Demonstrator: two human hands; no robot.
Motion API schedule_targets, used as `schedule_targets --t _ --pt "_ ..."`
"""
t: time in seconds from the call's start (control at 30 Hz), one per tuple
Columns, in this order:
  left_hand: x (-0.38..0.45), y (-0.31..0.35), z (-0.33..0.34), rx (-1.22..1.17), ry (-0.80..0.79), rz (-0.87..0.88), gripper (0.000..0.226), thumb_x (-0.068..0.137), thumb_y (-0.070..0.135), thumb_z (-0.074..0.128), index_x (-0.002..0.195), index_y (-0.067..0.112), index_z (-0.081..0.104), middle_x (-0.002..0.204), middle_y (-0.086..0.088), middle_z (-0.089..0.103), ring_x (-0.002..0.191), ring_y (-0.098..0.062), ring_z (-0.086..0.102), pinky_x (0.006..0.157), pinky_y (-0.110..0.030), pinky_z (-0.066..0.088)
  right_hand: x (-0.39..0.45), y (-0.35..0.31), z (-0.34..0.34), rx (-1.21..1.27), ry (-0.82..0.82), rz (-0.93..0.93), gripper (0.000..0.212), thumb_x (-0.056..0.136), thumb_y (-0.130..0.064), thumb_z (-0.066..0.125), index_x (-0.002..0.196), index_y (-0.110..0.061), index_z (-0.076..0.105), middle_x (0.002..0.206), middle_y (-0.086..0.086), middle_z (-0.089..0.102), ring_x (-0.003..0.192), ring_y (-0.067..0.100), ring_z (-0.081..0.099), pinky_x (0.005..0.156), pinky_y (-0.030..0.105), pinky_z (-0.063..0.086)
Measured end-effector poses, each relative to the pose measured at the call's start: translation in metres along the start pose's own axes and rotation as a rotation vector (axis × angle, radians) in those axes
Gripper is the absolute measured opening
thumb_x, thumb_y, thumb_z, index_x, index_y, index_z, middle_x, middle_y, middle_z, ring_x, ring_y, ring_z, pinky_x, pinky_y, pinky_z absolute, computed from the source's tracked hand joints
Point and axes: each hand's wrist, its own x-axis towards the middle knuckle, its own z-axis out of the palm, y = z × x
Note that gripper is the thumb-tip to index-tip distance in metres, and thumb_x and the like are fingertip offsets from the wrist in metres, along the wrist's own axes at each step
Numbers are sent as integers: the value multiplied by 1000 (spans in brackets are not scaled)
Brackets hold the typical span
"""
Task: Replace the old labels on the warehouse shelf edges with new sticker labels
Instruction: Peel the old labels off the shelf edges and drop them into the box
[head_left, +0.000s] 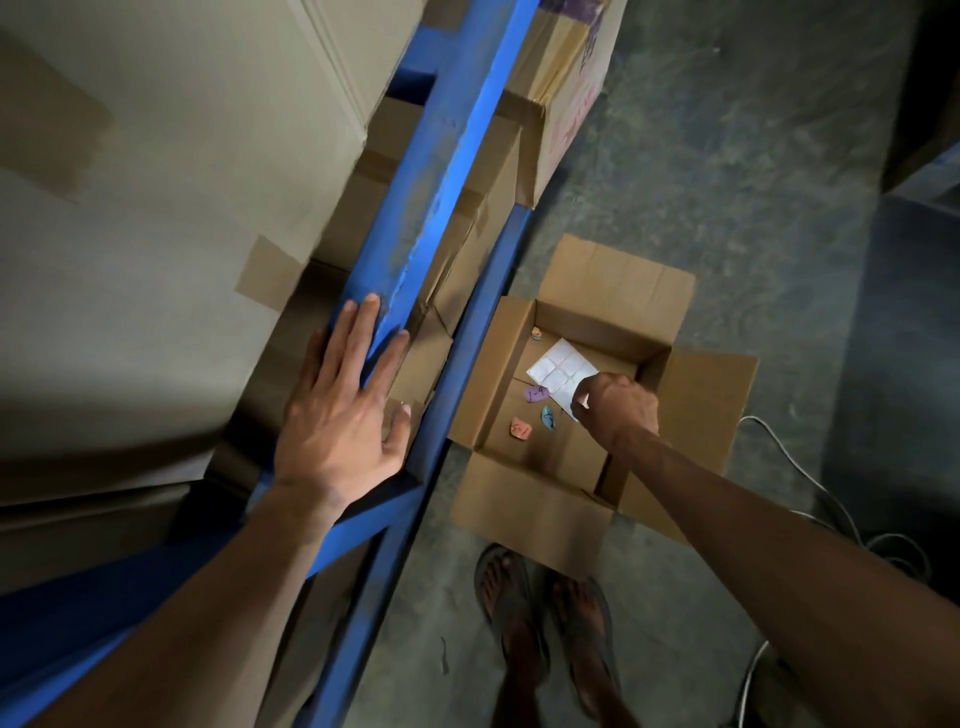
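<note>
The left hand (340, 415), fingers spread flat, rests on the scuffed blue metal shelf edge (441, 171), which runs diagonally toward the upper centre. The right hand (618, 408) pinches the white sticker sheet (558, 370) inside the open cardboard box (524, 512) on the concrete floor (753, 156), right of centre, beside crumpled coloured labels (521, 429).
</note>
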Motion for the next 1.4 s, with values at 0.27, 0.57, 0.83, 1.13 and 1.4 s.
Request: schedule_targets --t 0.27,0.57,0.83,1.13,1.4 --pt "0 0 1 1 -11 -6 76 87 41 57 153 15 33 167 -15 8 154 -29 11 121 -49 24 -11 -10 -24 259 -15 -108 20 93 -36 56 107 -29 68 105 -2 72 105 24 61 78 30 42" --pt "-10 30 -56 -137 -176 -71 83 93 64 42 159 29 5 167 -4 -13 155 -26 -7 125 -48 3 -90 -39 -130 515 -1 -442 53 94 -40 61 142 -26 47 136 1 59 127 18 53 95 20 37" --pt "-5 32 -225 -125 36 -107 72 100 58 24 159 23 4 168 -5 -2 155 -23 -3 124 -41 2 -173 -69 -293 627 198 -681 61 94 -36 63 147 -20 39 149 4 44 136 18 42 109 22 30" --pt "-36 25 -419 -128 357 -96 70 99 50 37 158 19 14 167 -8 12 155 -23 7 124 -39 13 -273 -121 -457 744 523 -994 55 90 -44 64 140 -31 45 126 -8 52 104 -7 50 87 2 35" --pt "-92 5 -554 -2 740 -96 62 95 37 47 151 14 36 159 -10 35 151 -26 25 122 -44 25 -366 -174 -550 896 678 -1263 45 93 -33 62 136 -25 51 115 -5 57 99 9 56 89 16 42"
